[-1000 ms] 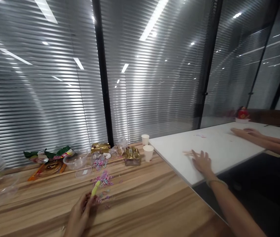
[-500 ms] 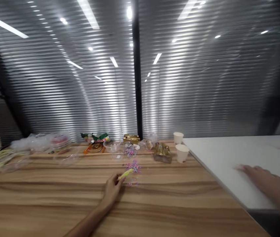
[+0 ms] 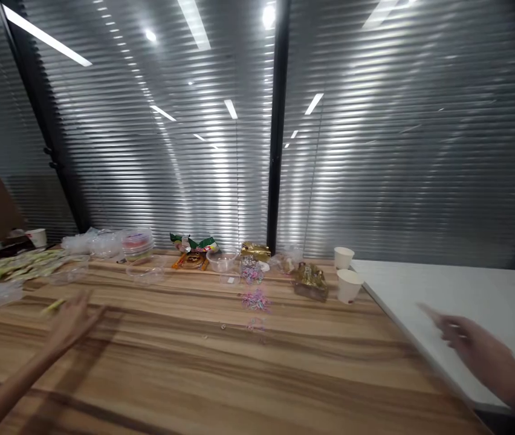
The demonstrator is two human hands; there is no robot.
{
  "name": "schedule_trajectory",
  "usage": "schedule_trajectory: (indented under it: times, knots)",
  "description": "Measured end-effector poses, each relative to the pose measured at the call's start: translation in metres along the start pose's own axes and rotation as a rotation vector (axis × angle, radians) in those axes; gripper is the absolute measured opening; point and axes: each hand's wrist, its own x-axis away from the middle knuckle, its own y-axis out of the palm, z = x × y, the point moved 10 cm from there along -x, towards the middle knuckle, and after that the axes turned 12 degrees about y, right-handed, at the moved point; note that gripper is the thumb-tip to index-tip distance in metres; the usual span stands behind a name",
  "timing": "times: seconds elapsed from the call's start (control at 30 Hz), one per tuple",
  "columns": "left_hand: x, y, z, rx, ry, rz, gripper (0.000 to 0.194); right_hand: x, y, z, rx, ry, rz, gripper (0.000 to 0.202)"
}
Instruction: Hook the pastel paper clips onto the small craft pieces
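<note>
My left hand (image 3: 72, 323) is over the left of the wooden table, blurred, with its fingers spread. Just past its fingers, to the left, a slim yellow strip-like packet (image 3: 53, 306) shows, apart from the fingertips as far as the blur lets me see. Farther left lies a spread of similar pale yellow-green strips (image 3: 22, 266). My right hand (image 3: 475, 344) hovers at the white table, its index finger stretched out and the other fingers bent. I see nothing held in it.
Small pink and blue pieces (image 3: 255, 300) lie in little heaps mid-table. Behind them stand a clear bowl (image 3: 222, 261), a green snack bag (image 3: 203, 244) and gold packs (image 3: 310, 281). Two paper cups (image 3: 349, 285) are near the white table (image 3: 421, 284). Clear tubs (image 3: 138, 244) line the back left.
My left hand has swung left from the small coloured pieces, and its fingers have opened from the yellow packet. My right index finger now points out while the others have bent. The view has turned left.
</note>
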Motion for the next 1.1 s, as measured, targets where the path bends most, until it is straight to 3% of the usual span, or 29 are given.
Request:
schedule_trajectory:
  times: [0.07,0.2,0.27,0.33,0.4,0.5,0.63,0.77,0.97,1.1]
  knots:
    - [0.015,0.037,0.060,0.253,0.136,-0.082,0.044,0.032,0.030,-0.067,-0.129,-0.035,-0.141,0.046]
    - [0.068,0.109,0.234,0.843,0.236,-0.290,0.037,0.098,0.105,-0.193,-0.400,-0.116,-0.412,0.037]
    - [0.092,0.134,0.318,1.155,0.235,-0.444,0.042,0.123,0.143,-0.236,-0.553,-0.110,-0.514,0.035]
    - [0.104,0.147,0.370,1.408,0.152,-0.499,0.045,0.138,0.170,-0.263,-0.665,-0.114,-0.538,0.032]
    - [0.100,0.152,0.380,1.505,0.039,-0.365,0.040,0.146,0.192,-0.273,-0.762,-0.076,-0.576,0.032]
    - [0.098,0.164,0.367,1.573,-0.085,-0.244,0.033,0.155,0.207,-0.274,-0.730,-0.086,-0.612,0.027]
    - [0.102,0.172,0.360,1.585,-0.099,-0.309,0.030,0.165,0.209,-0.270,-0.737,-0.115,-0.706,0.020]
    - [0.101,0.169,0.350,1.565,-0.182,-0.236,0.033,0.159,0.206,-0.264,-0.834,-0.046,-0.712,0.022]
    - [0.113,0.182,0.366,1.626,-0.182,-0.446,0.037,0.150,0.193,-0.257,-0.878,0.018,-0.600,0.035]
    - [0.116,0.179,0.370,1.661,-0.182,-0.428,0.034,0.160,0.196,-0.264,-0.808,-0.034,-0.652,0.032]
